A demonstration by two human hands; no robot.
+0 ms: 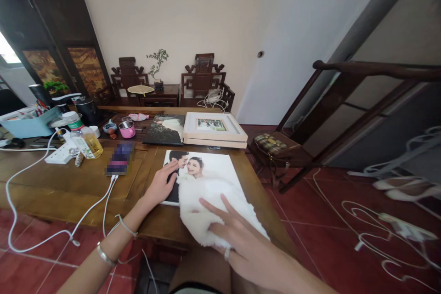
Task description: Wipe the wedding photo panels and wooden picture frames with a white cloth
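A white photo panel [220, 163] with a picture of two people lies on the wooden table in front of me. My left hand [163, 183] rests flat on its left side, fingers stretched out over the picture and holding nothing. Over the panel's lower right part lies a fluffy white cloth [213, 190], hiding that part of the picture and hanging past the table's near edge. My right hand [234, 232] grips this cloth, two fingers extended on top and the others curled into the fabric.
Behind the panel lie a stack of light wooden frames [237, 133] and a dark photo panel [155, 131]. To the left are a phone [119, 158] on white cables, a pink cup [127, 129], an oil-coloured bottle [91, 144] and a power strip [58, 152]. A wooden chair [310, 147] stands right.
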